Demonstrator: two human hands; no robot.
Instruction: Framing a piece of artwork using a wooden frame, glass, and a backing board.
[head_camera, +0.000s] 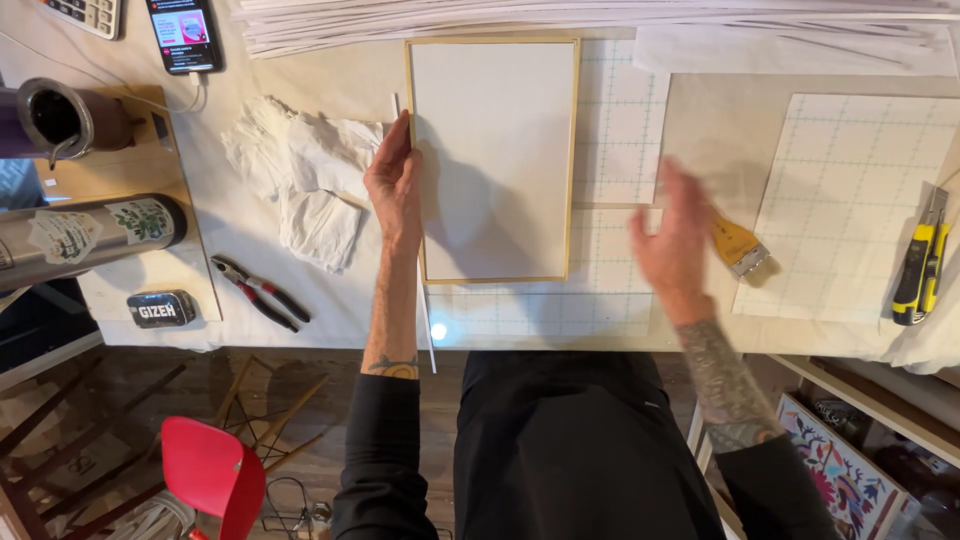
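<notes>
A white board with a thin wooden-coloured edge (495, 160) lies upright in the middle of the table. My left hand (395, 185) rests flat against its left edge, fingers together and pointing away from me. My right hand (675, 245) hovers blurred to the right of the board, fingers spread, holding nothing. Just past that hand lies a flat paintbrush (742, 248) with a yellow handle. A thin white strip (428, 320) runs along the board's left side and sticks out over the table's front edge.
Crumpled white cloth (305, 185) and red-handled pliers (262, 292) lie left. Further left are metal flasks (90, 235), a small tin (162, 308), a phone (185, 35). Grid sheets (850, 200), a yellow utility knife (920, 265) lie right. Stacked paper (600, 20) lines the back.
</notes>
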